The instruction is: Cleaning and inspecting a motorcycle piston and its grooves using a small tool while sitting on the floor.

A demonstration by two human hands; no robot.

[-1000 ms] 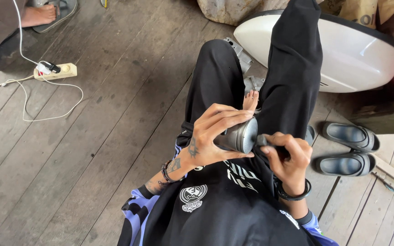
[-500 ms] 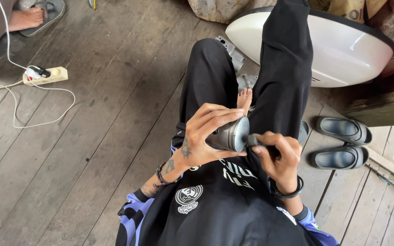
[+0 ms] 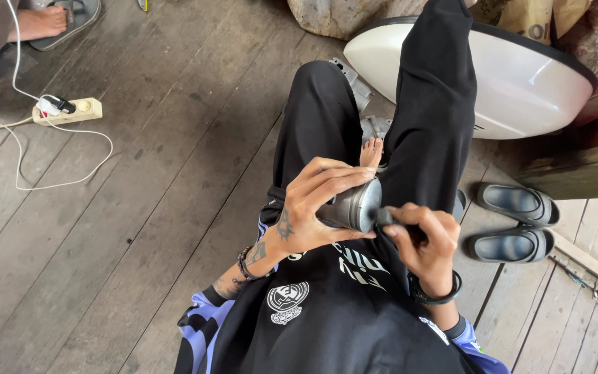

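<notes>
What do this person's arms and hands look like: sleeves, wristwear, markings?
Left hand: bare, dark tattoo on its back, more tattoos along the forearm, a dark beaded bracelet. Right hand: bare, black band at the wrist. Sleeves are purple and black.

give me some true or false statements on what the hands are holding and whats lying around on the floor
1. The left hand grips a grey metal cylinder. True.
2. The right hand hangs empty at the side. False: it pinches a small dark tool against the cylinder's end.
3. A pair of dark slippers lies on the wooden floor. True.
4. The power strip has nothing plugged in. False: a white plug and cable sit in it.
5. A large white bowl-shaped shell lies near the raised leg. True.
</notes>
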